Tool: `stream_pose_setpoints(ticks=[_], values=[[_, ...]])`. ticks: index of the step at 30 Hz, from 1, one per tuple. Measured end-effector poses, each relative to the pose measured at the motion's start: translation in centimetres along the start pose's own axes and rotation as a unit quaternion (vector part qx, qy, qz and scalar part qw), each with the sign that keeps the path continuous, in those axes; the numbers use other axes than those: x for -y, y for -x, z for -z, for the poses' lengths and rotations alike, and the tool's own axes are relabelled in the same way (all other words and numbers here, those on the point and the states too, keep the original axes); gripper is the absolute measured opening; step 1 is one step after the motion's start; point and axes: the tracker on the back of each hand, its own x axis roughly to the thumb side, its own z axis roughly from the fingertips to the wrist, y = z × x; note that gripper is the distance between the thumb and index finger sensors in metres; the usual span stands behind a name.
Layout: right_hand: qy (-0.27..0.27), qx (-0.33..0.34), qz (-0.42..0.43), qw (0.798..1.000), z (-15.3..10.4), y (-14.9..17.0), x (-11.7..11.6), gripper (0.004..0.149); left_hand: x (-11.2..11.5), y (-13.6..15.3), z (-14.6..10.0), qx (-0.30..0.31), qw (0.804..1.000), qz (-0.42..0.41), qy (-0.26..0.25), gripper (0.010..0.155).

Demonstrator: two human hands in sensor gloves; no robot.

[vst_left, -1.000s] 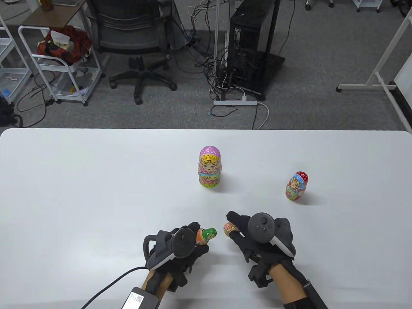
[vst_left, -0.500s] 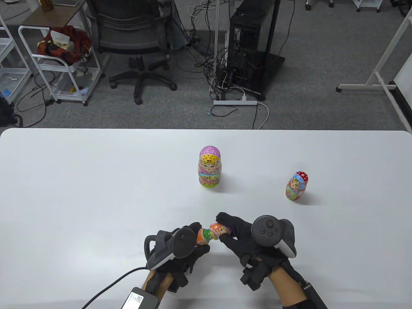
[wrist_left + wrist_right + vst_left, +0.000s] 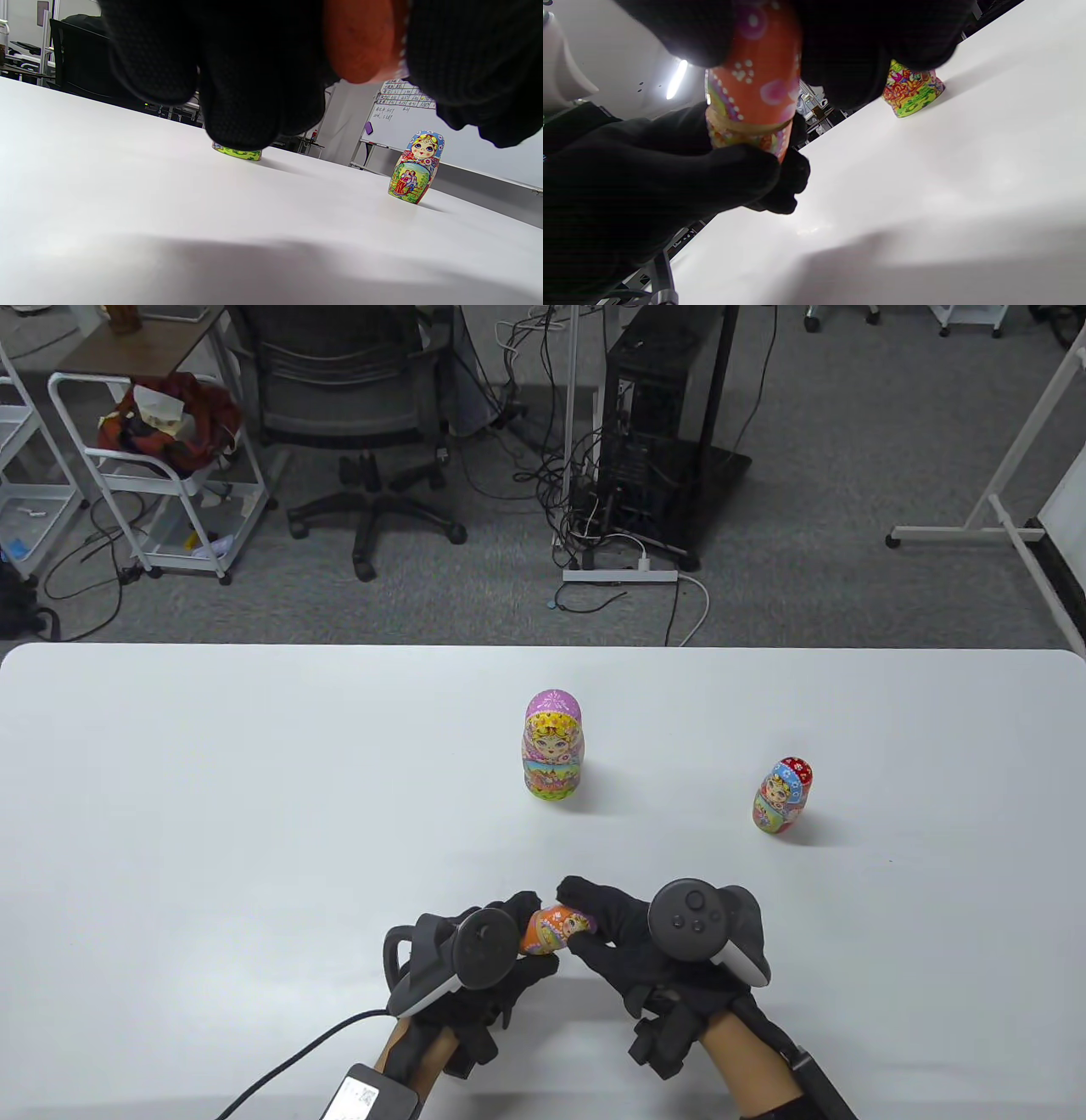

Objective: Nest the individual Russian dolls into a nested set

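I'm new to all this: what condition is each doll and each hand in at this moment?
Orange doll: held off the table between both hands, its two halves pushed together with a seam showing.
Pink doll: closed, upright on the table, untouched.
Red and blue doll: closed, upright on the table, untouched.
Left hand: grips the orange doll's lower half.
Right hand: grips its upper half.
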Motion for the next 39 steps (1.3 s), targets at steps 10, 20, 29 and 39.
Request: stream_pose_setpoints(ticks=[10, 20, 29, 39], values=[[-0.006, 0.004, -0.004, 1.0, 0.0, -0.2, -0.2, 0.058, 0.0, -0.2, 0.0, 0.003, 1.0, 0.0, 0.003, 0.079], [0.015, 0.019, -0.035, 0.999, -0.1, -1.2, -0.3, 0.056, -0.3, -0.3, -0.1, -0.002, 1.0, -0.031, 0.006, 0.078], [0.034, 0.013, -0.051, 0.998, -0.2, -1.5, -1.4, 0.056, 0.0, -0.2, 0.1, -0.012, 0.999, -0.037, 0.027, 0.079], [0.121, -0.035, -0.115, 0.985, -0.8, -1.7, 0.8, 0.056, -0.5, 0.5, -0.1, -0.036, 0.999, -0.004, 0.011, 0.092]])
